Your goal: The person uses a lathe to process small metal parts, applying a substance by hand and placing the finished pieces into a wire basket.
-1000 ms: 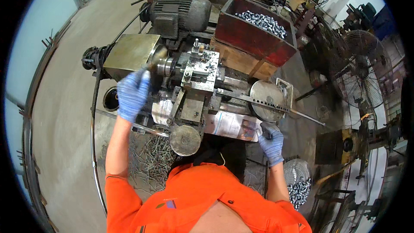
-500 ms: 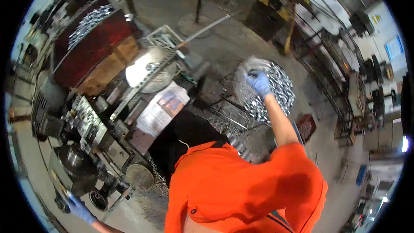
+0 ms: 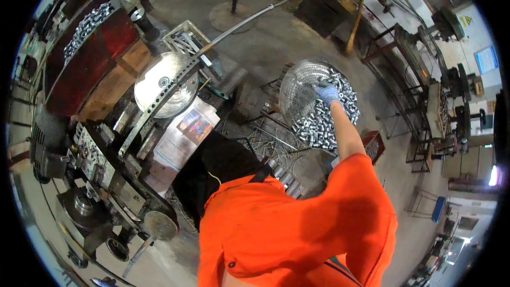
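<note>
One gloved right hand (image 3: 328,93) in view; left hand not seen. One perforated metal basin (image 3: 297,87); one red bin (image 3: 90,53). Small metal cylinders (image 3: 319,125): too many to count.

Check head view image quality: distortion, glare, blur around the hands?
Head view: strong fisheye, black corners, shop edges bowing toward the rim. Bright glare on the round metal disc and at the windows far right. Right hand in a blue glove is fairly sharp over the perforated bowl of shiny metal parts; the left hand is out of frame.
</note>
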### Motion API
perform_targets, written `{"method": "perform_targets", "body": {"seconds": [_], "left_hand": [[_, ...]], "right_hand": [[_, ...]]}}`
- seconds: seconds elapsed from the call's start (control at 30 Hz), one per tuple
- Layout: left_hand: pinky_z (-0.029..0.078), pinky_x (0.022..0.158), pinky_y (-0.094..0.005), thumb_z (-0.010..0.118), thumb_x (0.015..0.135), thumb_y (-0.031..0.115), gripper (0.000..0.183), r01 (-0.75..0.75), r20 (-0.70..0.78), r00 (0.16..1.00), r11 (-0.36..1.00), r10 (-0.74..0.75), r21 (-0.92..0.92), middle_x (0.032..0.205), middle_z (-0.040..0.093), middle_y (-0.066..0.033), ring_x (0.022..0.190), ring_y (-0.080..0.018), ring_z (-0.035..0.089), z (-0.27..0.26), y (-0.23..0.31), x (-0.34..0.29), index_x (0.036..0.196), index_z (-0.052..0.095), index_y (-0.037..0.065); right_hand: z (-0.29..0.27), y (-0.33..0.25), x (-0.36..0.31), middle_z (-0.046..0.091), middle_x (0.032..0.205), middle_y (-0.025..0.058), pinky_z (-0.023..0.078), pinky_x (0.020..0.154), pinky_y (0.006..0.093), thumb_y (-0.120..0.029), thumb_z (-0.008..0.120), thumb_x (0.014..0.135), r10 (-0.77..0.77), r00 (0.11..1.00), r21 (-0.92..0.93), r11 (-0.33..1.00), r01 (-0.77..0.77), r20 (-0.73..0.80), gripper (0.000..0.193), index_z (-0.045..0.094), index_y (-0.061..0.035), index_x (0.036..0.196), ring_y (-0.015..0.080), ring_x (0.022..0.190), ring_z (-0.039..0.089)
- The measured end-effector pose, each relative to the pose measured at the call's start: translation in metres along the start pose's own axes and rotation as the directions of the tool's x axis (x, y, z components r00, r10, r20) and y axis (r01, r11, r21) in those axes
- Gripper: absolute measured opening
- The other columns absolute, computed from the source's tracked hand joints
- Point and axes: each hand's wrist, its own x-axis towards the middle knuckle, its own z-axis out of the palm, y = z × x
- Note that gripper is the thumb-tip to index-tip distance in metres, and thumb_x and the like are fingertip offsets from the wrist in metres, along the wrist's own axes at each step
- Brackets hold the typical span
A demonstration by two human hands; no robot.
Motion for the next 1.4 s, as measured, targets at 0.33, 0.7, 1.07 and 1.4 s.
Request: {"method": "perform_targets", "body": {"seconds": [0.33, 0.7, 1.07, 1.4], "left_hand": [[0.035, 0.049, -0.0239, 0.046, 0.091, 0.038, 0.042, 0.036, 0.108, 0.993, 0.999, -0.036, 0.007, 0.063, 0.043, 0.0028, 0.057, -0.0063, 0.038, -0.023, -0.032, 0.013, 0.120, 0.055, 0.008], [0.042, 0.051, -0.0221, 0.053, 0.090, 0.026, 0.032, 0.019, 0.194, 0.980, 0.965, 0.033, -0.261, 0.068, 0.057, -0.0013, 0.059, -0.0062, 0.051, -0.008, 0.050, -0.047, 0.111, 0.060, 0.004], [0.047, 0.051, -0.0246, 0.049, 0.087, 0.047, 0.049, 0.727, 0.869, 0.176, 0.533, 0.463, -0.432, 0.080, 0.063, -0.0085, 0.065, -0.0151, 0.059, 0.147, 0.129, -0.151, 0.104, 0.059, 0.002], [0.047, 0.051, -0.0236, 0.053, 0.088, 0.034, 0.036, 0.895, 0.824, 0.395, 0.032, 0.405, -0.445, 0.078, 0.063, -0.0070, 0.065, -0.0142, 0.060, 0.136, 0.112, -0.150, 0.100, 0.059, 0.001]], "right_hand": [[0.028, 0.008, 0.077, 0.063, 0.098, 0.0166, 0.043, 0.079, 0.0393, -0.040, 0.046, 0.079, -0.084, 0.969, -0.373, 0.912, 0.168, 0.231, 0.042, 0.065, -0.0052, 0.093, 0.0299, 0.092, 0.059], [-0.005, -0.092, -0.050, 0.061, 0.079, 0.0026, 0.044, 0.063, 0.0240, -0.019, 0.067, 0.079, -0.276, 0.933, 0.648, 0.759, 0.064, 0.231, 0.028, 0.059, 0.0016, 0.096, 0.0100, 0.069, 0.054], [0.037, -0.401, -0.339, 0.060, 0.108, 0.0111, 0.043, 0.089, 0.0349, -0.012, 0.066, 0.074, -0.984, -0.175, 0.780, -0.130, 0.612, -0.027, 0.023, 0.067, -0.0103, 0.097, 0.0270, 0.101, 0.056], [0.037, -0.422, -0.392, 0.057, 0.105, 0.0141, 0.045, 0.084, 0.0393, -0.014, 0.070, 0.066, -0.958, -0.278, 0.681, -0.252, 0.687, -0.074, 0.026, 0.065, -0.0110, 0.092, 0.0325, 0.096, 0.055]]}}
